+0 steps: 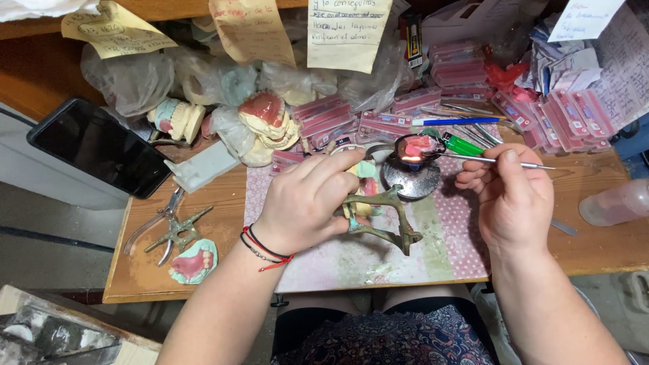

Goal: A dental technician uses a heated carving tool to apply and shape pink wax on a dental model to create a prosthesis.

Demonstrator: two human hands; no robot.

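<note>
Now left hand (304, 206) grips articulator (382, 220); right hand (514, 196) holds metal tool (487, 159) in flame (410, 159)

Cluttered wooden workbench (595, 250), wooden shelf (40, 67), grey floor (61, 230)

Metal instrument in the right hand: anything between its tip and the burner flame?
Nothing visible. The right hand holds the thin metal instrument with its tip at the small flame. The left hand and the metal articulator sit lower left, off that line.
</note>
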